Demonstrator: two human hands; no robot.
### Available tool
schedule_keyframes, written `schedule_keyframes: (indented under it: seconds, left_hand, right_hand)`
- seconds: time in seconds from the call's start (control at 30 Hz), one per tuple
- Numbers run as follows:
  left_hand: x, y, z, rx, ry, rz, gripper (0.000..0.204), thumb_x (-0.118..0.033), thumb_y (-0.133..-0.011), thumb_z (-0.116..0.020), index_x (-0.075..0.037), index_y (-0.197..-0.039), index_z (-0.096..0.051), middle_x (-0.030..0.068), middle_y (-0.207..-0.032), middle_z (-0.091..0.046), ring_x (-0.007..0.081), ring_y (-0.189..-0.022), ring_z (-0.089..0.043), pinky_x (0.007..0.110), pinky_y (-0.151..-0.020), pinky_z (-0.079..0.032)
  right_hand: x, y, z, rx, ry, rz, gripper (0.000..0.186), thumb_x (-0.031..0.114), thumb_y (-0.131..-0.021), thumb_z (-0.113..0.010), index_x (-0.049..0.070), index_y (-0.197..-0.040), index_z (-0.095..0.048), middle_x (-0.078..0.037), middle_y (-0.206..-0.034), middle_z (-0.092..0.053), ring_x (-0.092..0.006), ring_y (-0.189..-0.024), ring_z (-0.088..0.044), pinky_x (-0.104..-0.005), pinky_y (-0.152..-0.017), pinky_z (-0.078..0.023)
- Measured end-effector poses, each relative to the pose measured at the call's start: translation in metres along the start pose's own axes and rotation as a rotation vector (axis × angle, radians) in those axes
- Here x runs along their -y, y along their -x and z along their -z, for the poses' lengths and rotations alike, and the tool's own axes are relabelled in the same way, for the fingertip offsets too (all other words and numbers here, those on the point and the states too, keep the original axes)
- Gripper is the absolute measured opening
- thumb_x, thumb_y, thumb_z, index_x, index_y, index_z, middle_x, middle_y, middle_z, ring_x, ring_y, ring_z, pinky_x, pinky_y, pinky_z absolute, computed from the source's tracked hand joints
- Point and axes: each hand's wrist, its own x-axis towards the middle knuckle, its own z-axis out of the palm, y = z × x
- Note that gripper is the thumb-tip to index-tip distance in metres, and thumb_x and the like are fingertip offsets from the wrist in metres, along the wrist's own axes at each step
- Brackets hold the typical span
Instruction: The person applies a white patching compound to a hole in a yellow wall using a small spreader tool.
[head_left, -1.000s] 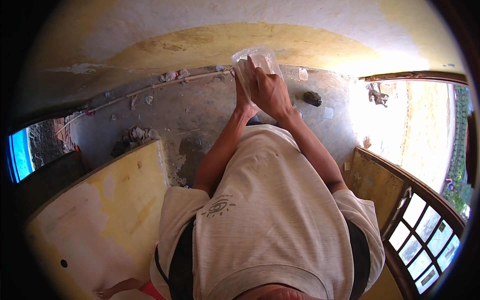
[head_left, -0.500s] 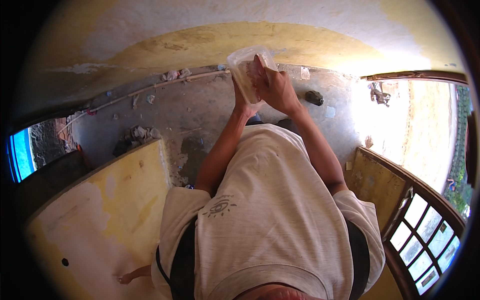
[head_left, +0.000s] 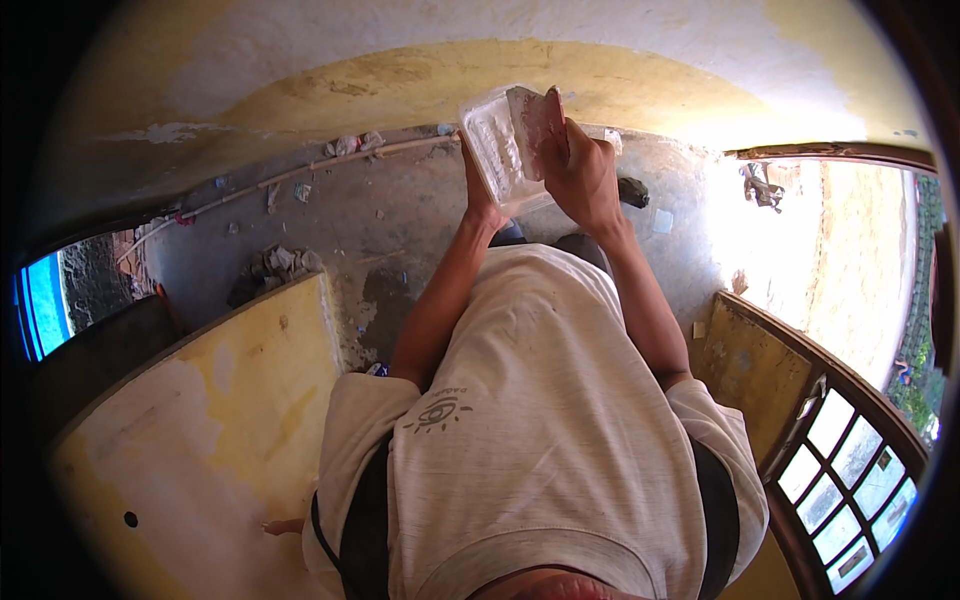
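The left of 2 fisheye cameras on the wearer's head faces steeply downward: shirt [head_left: 540, 400] close at 6 o'clock, left hand [head_left: 481, 198] farther off at 12, right hand [head_left: 588, 182] near 1, floor [head_left: 410, 200] beyond, straight edges bowing rimward.

The container [head_left: 487, 106] looks to be of clear plastic, smooth and glossy. The shirt [head_left: 540, 400] is of matt cloth. The painted wall [head_left: 430, 78] appears worn, and the floor [head_left: 330, 220] seems dull and rough
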Motion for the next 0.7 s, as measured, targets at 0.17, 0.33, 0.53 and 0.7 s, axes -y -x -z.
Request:
schedule_keyframes:
  seconds: [0.17,0.33,0.53,0.7]
  left_hand:
    - [0.005,0.001,0.004,-0.001,0.081,0.062,0.065,-0.061,-0.105,-0.027,-0.018,-0.152,-0.041,0.007,-0.15,-0.051,0.0269,-0.137,-0.051,0.049,-0.115,-0.042]
    - [0.005,-0.001,0.002,-0.013,0.011,0.039,0.066,-0.062,-0.105,-0.026,-0.019,-0.153,-0.04,0.0065,-0.151,-0.05,0.0273,-0.136,-0.052,0.049,-0.114,-0.042]
    - [0.007,-0.002,-0.001,-0.053,0.03,0.05,0.066,-0.063,-0.105,-0.026,-0.019,-0.153,-0.04,0.0063,-0.149,-0.052,0.0265,-0.133,-0.054,0.048,-0.112,-0.044]
    - [0.007,-0.001,0.0,-0.056,0.057,0.1,0.066,-0.062,-0.105,-0.027,-0.02,-0.153,-0.039,0.0056,-0.15,-0.05,0.0256,-0.135,-0.052,0.047,-0.113,-0.043]
  right_hand:
    - [-0.01,0.003,-0.014,0.094,0.09,0.112,0.014,0.012,-0.09,-0.061,-0.001,-0.087,-0.059,-0.027,-0.063,-0.06,-0.0471,-0.058,-0.062,-0.0534,-0.055,-0.049]
    - [-0.009,0.001,-0.015,0.023,0.079,0.053,0.013,0.011,-0.089,-0.06,-0.002,-0.087,-0.058,-0.027,-0.063,-0.06,-0.0461,-0.057,-0.062,-0.0531,-0.055,-0.049]
    - [-0.005,0.004,-0.021,0.038,0.056,0.111,0.013,0.01,-0.088,-0.06,-0.002,-0.09,-0.06,-0.027,-0.063,-0.061,-0.0455,-0.057,-0.062,-0.0526,-0.055,-0.049]
    - [-0.016,0.001,-0.016,0.078,0.133,0.089,0.013,0.009,-0.087,-0.06,-0.003,-0.092,-0.061,-0.027,-0.063,-0.061,-0.0455,-0.057,-0.062,-0.0524,-0.055,-0.05]
